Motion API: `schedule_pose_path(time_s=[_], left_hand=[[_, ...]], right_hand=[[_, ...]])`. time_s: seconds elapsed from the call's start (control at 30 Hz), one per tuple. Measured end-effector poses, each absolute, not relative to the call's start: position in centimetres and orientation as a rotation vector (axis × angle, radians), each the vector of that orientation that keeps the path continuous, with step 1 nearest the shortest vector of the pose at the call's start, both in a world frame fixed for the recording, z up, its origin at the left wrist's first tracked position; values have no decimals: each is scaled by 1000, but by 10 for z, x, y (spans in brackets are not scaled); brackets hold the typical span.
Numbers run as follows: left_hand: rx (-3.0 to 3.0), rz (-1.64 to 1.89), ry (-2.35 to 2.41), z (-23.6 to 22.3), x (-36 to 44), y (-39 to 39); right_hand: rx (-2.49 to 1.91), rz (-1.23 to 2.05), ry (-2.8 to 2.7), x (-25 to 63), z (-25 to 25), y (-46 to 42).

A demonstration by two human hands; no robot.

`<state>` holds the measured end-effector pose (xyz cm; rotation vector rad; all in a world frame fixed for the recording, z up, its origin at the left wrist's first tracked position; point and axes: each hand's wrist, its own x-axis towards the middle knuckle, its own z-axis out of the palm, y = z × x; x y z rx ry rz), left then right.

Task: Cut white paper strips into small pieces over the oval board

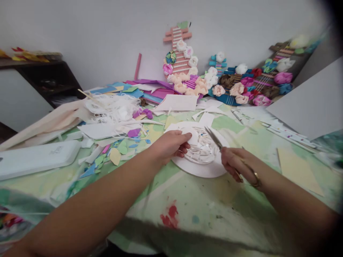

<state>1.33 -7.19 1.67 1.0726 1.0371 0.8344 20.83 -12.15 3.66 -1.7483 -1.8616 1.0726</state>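
Head view: scissors (213, 136) are gripped in the right hand (236, 161); a white piece (193, 135), seemingly not yet cut up, is pinched by the left hand (173, 144) over a plate (200, 172) where scraps (205, 152) are already gathered.

No word, number, brand or sign can be read with certainty; toward nine o'clock lies a long white case (32, 161), whose upper face bears a small grey marking (56, 150) at about two o'clock from its middle, too blurred to make out.

Craft workspace; scissors (213, 137); paper scraps (115, 156); paint-stained tablecloth (198, 196)
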Motion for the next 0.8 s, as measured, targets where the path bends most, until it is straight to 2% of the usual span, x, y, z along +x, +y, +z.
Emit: schedule_pose_path(time_s=[0.8], left_hand=[[1017,953,943,19,18,-79]], right_hand=[[-1818,761,-2141,196,27,-129]])
